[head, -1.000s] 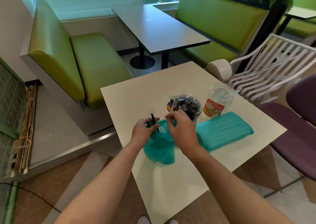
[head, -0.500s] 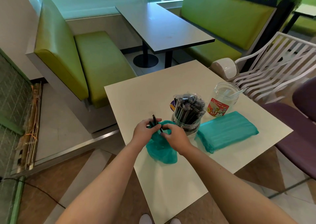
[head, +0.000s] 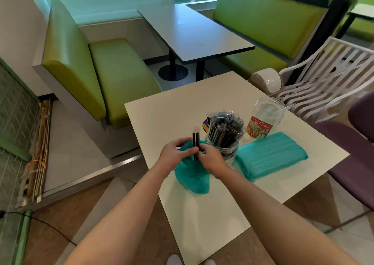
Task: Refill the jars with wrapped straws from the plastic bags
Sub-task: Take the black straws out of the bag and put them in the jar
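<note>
Straws in hand: two thin black wrapped straws (head: pixel 196 143) stand almost straight up, long way pointing up and down, above the soft teal plastic bag (head: pixel 192 173) that lies crumpled at the near table edge.
Left hand: the left hand (head: pixel 175 153) has its fingers curled round the straws from the left.
Right hand: the right hand (head: pixel 211 159) pinches the same straws from the right; the two hands touch.
Where they go: the clear round jar full of black straws (head: pixel 222 141) stands just beside the right hand, a little further off and to the right. The right hand is nearer.
In the way: the jar looks packed, so there is little room.
Other things: a clear jar with a red label (head: pixel 265 119), nearly empty, stands further right; a flat full teal bag (head: pixel 271 157) lies before it on the cream square table (head: pixel 162 119).
</note>
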The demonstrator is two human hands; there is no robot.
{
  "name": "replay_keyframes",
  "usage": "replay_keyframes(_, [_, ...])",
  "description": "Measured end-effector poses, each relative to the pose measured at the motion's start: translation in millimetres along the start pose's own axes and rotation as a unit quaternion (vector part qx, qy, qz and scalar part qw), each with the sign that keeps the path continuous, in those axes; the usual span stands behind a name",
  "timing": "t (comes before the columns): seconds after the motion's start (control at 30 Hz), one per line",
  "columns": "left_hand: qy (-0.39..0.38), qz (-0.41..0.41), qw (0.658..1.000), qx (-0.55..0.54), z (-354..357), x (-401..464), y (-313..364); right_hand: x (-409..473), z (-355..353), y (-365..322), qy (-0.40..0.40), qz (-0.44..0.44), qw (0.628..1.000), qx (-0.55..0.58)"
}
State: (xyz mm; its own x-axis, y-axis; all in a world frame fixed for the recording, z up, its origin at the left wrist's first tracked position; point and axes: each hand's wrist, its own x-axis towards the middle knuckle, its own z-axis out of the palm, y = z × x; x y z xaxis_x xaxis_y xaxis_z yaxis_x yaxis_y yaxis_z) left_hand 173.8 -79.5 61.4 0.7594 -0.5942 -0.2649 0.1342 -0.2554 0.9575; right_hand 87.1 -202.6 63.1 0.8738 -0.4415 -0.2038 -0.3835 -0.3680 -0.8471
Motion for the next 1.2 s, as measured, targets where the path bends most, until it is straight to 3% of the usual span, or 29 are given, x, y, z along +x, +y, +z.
replay_keyframes(0.2, [0.055,0.028,0.998,0.032,9,0,5,-2,-11,-4,0.074,-0.008,0.997,0.025])
replay_keyframes(0.5, [0.065,0.079,0.968,0.230,25,16,18,-16,-83,-48,0.218,-0.101,0.969,0.063])
replay_keyframes(0.67, [0.044,0.054,0.941,0.331,42,24,32,-21,-115,-68,0.275,-0.147,0.949,0.053])
replay_keyframes(0.9, [-0.008,0.037,0.943,0.331,59,44,29,-27,-112,-60,0.253,-0.178,0.950,-0.040])
replay_keyframes(1.1, [-0.016,0.031,0.940,0.340,63,52,23,-13,-99,-23,0.197,-0.087,0.970,-0.114])
replay_keyframes(1.2, [-0.012,0.031,0.937,0.347,63,53,21,-11,-90,-11,0.214,-0.074,0.948,-0.225])
